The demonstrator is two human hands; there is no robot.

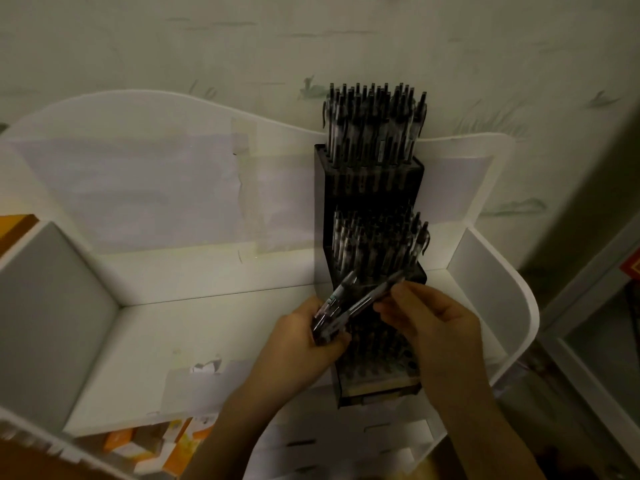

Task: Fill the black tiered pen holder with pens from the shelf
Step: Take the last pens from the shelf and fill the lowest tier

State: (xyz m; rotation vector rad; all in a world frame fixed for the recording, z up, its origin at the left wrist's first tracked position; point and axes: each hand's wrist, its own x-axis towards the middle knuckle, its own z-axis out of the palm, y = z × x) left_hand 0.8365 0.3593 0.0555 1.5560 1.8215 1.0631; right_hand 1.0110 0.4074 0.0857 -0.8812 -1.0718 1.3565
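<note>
My left hand [304,336] grips a small bundle of pens [330,311], fingers curled round their lower ends, and my right hand [436,320] pinches a single pen [377,294] near its middle, drawing it slantwise out of the bundle. Both hover just in front of the black tiered pen holder [374,188], which stands on the white shelf [207,327] right beyond my knuckles; its upper and middle tiers bristle with pens, and the lowest tier sits under my hands

The pens look light, stiff and smooth-barrelled, so I judge they could slide against each other in a loose fist; a pinch at mid-barrel should steer the tip into a slot best, while the bundle wants a firm wrap

Much is hard to read. The light is dim, so I cannot count the pens in my left hand or tell tips from caps. My hands cover most of the lowest tier, so how many slots stay free there is hidden. Orange boxes [121,441] below the shelf are blurred
</note>
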